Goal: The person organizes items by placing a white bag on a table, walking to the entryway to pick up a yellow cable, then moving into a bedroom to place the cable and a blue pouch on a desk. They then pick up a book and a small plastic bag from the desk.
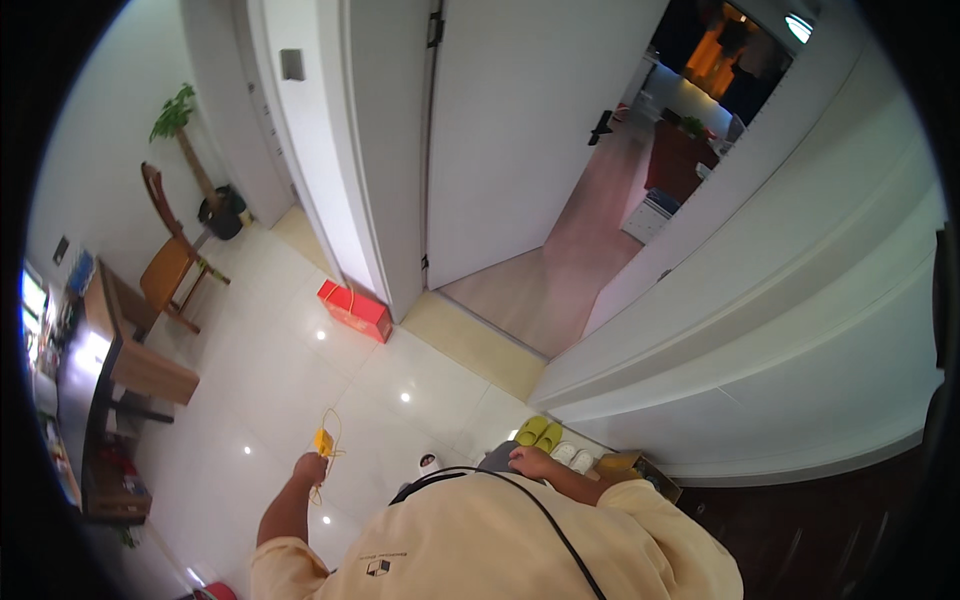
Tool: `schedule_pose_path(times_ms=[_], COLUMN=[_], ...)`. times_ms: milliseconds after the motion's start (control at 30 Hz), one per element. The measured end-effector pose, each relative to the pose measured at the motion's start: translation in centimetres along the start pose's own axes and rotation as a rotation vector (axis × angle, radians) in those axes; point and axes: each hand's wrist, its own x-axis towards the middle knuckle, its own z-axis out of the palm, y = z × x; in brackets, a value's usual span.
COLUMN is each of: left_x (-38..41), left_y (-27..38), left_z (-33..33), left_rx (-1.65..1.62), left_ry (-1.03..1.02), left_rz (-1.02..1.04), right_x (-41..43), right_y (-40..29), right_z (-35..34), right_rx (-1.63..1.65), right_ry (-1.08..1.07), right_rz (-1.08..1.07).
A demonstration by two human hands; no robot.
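Observation:
My left hand (310,469) is closed on a small yellow object (323,442) with a thin yellow cord looped above and below it; the picture does not settle what it is. It is held out over the tiled floor. Near my waist, my right hand (529,461) hangs over my dark grey trouser leg (496,457), its fingers partly curled. Whether that hand holds anything cannot be made out. A black cable (551,517) runs across my beige shirt.
A red paper bag (355,311) stands by the frame of an open white door (517,135). Yellow-green clogs (532,431), white clogs (574,456) and a cardboard box (660,480) lie along the right wall. At left are a wooden chair (166,274), a desk (154,371) and a potted plant (220,217).

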Motion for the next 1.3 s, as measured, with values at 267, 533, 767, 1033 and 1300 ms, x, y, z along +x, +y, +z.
schedule_pose_path(times_ms=[267, 533, 767, 1033, 1300], left_x=[5.8, 12.9, 21.1, 32.1, 44.5], left_y=[1.4, 0.0, 5.7, 11.4, 12.6], left_z=[-3.5, -11.0, -22.7, -36.5, -48.7], left_rx=[0.123, 0.066, -0.26, -0.258, -0.199], left_ry=[-0.193, -0.171, -0.099, -0.072, -0.063], left_rz=[0.207, 0.172, -0.067, 0.017, 0.146], right_x=[9.8, 21.6, 30.4, 36.2, 33.9], right_y=[0.4, 3.1, 2.4, 3.2, 4.7], right_z=[-5.0, -10.7, -25.5, -34.4, -33.5], right_rx=[-0.255, -0.539, -0.317, -0.148, -0.273], right_ry=[-0.072, -0.315, -0.102, 0.1, -0.007], right_rz=[-0.06, -0.18, -0.022, 0.066, 0.248])
